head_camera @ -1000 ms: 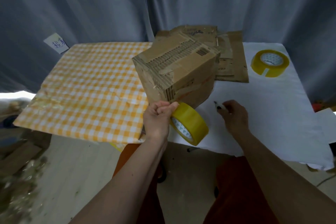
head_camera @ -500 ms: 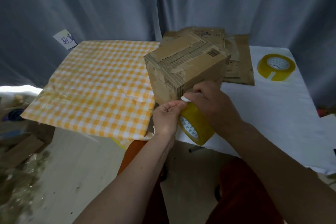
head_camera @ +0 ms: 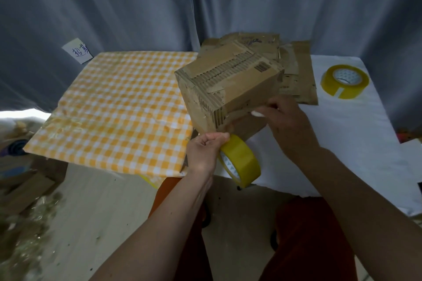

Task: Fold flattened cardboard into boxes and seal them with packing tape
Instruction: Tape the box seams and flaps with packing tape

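A worn cardboard box [head_camera: 230,80] stands folded up near the middle of the table, one corner pointing toward me. My left hand [head_camera: 204,151] grips a yellow roll of packing tape [head_camera: 242,161] just below the box's near corner. My right hand [head_camera: 287,125] is curled round a small white object [head_camera: 257,113] and holds it against the box's right side. Whether tape is stretched onto the box, I cannot tell.
Flattened cardboard sheets [head_camera: 296,70] lie behind the box. A second yellow tape roll [head_camera: 344,81] sits at the back right on the white cloth [head_camera: 342,143]. An orange checked cloth [head_camera: 118,107] covers the table's left half. A grey curtain hangs behind, with debris on the floor at left.
My right hand took a small object off the white cloth, came over the tape roll, then moved right onto the box's side. My left hand kept holding the roll.
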Motion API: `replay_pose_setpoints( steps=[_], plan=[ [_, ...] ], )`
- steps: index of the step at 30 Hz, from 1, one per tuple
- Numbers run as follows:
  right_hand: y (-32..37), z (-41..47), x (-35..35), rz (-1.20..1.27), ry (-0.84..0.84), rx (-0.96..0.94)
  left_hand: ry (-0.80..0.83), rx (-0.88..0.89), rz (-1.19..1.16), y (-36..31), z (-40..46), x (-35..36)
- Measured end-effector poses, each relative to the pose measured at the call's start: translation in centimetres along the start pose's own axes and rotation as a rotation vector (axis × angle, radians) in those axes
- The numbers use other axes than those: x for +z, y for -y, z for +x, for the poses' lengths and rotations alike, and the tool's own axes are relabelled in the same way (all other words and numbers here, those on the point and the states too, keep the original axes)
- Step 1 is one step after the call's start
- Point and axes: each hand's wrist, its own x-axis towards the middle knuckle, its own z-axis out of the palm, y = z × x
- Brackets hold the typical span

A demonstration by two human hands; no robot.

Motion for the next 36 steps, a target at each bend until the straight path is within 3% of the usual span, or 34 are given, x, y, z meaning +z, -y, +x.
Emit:
replay_pose_setpoints(
  steps=[2,5,8,12,15,17,20,22,24,33,36],
  plan=[
    [-1.5,-0.9,0.7,0.076,-0.032,0.029,-0.003,-0.011,0.039,0.8,-0.2,-0.2],
    [-3.1,-2.6,2.0,0.267,0.040,0.463,0.007,-0.013,0.078,1.8,-0.3,-0.5],
    [-5.9,-5.8,3.8,0.280,0.178,0.854,0.054,-0.001,0.093,2.1,-0.4,-0.3],
    [-8.5,-8.9,4.8,0.226,0.222,0.998,0.118,-0.001,0.101,1.9,-0.9,0.4],
    [-9.2,-8.8,4.7,0.115,0.304,0.960,0.179,-0.013,0.083,1.5,-1.3,0.8],
    [-8.2,-7.4,3.5,0.062,0.270,0.848,0.219,-0.005,0.086,1.1,-1.7,1.0],
    [-3.8,-4.0,-0.1,0.412,0.181,0.689,0.290,0.040,0.104,0.3,-1.9,1.4],
    [0.1,-2.6,-2.5,0.718,0.288,0.634,0.342,0.075,0.109,-0.2,-2.0,1.6],
    [2.2,-2.6,-3.5,0.786,0.358,0.593,0.383,0.121,0.135,-0.7,-2.3,1.8],
    [5.8,-3.8,-4.8,1.048,0.027,0.872,0.440,0.409,0.193,-1.7,-3.9,2.4],
    [6.1,-4.1,-5.3,1.049,-0.006,0.907,0.435,0.337,0.094,-2.9,-4.1,2.1]
  ],
)
